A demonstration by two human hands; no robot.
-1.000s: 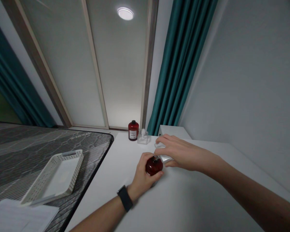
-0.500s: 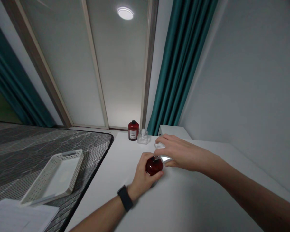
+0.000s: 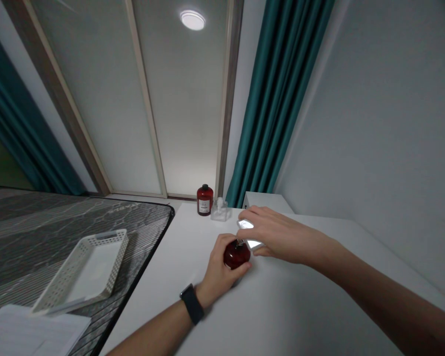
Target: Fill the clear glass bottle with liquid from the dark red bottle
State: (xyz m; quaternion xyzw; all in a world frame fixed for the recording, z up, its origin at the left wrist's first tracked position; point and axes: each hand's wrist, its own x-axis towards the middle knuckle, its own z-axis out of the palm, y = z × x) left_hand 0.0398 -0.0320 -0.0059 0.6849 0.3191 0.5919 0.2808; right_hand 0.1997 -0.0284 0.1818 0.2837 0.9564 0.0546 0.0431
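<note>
There are two hands (image 3: pixel 215 277) (image 3: pixel 276 235), two red bottles (image 3: pixel 205 201) (image 3: pixel 237 256), two clear containers (image 3: pixel 220 212) (image 3: pixel 254 244), two teal curtains (image 3: pixel 281 99) (image 3: pixel 18 123), one basket (image 3: pixel 113 269), one wristwatch (image 3: pixel 192 304).

Your right fingers (image 3: pixel 251 232) hide part of the clear container (image 3: pixel 245 224), your left fingers (image 3: pixel 223 240) part of the red bottle (image 3: pixel 237 254). The lower edge crops the papers (image 3: pixel 33 331).

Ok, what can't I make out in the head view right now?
All in the head view:
- Held red bottle: lower near side hidden by the left hand.
- Clear object: mostly covered by the right hand; its full shape is unclear.
- Standing red bottle: label print too small.
- Papers: cut off by the picture's left and bottom edges.
</note>
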